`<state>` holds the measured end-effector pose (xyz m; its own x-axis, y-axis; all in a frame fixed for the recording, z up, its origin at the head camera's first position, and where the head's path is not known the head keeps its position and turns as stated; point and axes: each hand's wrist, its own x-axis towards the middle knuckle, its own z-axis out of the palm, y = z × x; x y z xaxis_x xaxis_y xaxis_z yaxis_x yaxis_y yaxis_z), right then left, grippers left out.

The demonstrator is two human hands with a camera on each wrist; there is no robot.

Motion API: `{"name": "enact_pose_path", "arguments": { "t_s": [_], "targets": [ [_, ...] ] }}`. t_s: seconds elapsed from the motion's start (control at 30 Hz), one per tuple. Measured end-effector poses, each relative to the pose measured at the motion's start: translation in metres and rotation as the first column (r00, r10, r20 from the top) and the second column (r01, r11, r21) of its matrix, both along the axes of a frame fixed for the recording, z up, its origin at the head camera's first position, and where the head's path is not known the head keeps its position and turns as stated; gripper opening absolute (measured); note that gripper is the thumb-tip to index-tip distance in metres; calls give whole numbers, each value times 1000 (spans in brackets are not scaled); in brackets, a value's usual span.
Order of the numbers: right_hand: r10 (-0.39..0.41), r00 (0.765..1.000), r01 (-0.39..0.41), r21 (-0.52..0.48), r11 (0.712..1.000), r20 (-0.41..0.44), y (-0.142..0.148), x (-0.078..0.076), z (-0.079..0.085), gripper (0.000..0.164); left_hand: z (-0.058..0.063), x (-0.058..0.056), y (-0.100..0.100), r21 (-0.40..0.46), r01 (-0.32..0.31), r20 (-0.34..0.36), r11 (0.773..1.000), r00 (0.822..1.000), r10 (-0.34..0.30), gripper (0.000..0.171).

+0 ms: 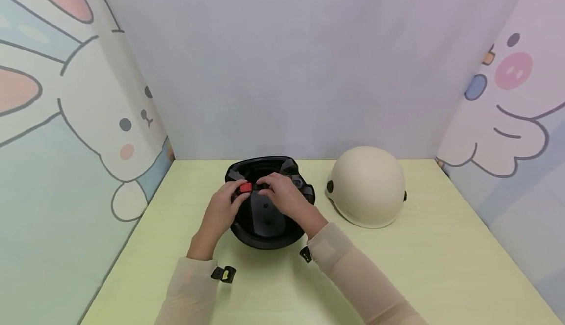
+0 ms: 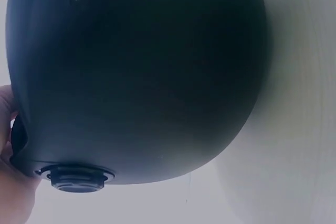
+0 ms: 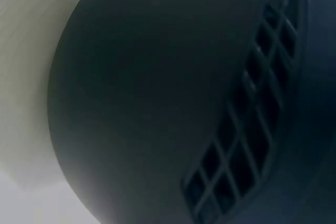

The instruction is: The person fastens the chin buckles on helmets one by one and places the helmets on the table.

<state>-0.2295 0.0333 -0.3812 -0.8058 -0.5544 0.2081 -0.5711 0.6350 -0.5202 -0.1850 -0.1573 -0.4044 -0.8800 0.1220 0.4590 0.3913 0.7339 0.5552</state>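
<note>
My wrist views tell me little: the left one is filled by the dark outer shell of the black helmet [image 2: 136,72], with only a sliver of my left hand [image 2: 8,182] at the edge, and the right one shows nothing but blurred shell and a grid of vents, none of my own fingers. Only the head view shows the work. There my right hand [image 1: 284,195] covers the far part of the strap, so I cannot make out what lies under its palm.

The black helmet [image 1: 269,202] sits upside down on the desk [image 1: 441,266], its hollow facing up, near the back wall. Over that hollow my left hand [image 1: 220,212] pinches the red buckle [image 1: 245,187] between thumb and fingers. My right hand's fingers [image 1: 267,182] are curled on the dark strap piece just beside the buckle, touching it from the other side, so the red part lies between both sets of fingertips.

A cream helmet [image 1: 366,186] rests dome up to the right, apart from the black one.
</note>
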Motion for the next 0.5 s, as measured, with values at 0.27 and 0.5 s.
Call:
{"name": "enact_pose_path", "arguments": {
  "t_s": [0.27,0.5],
  "targets": [
    [20,999,-21,-10,1000,-47,-4,4,-1,30,0,0,1,-16,44,-9,999,999,-45,35],
    [-26,999,27,-52,998,29,-3,3,-4,34,0,0,1,-15,44,-22,999,999,-44,32]
  ]
}}
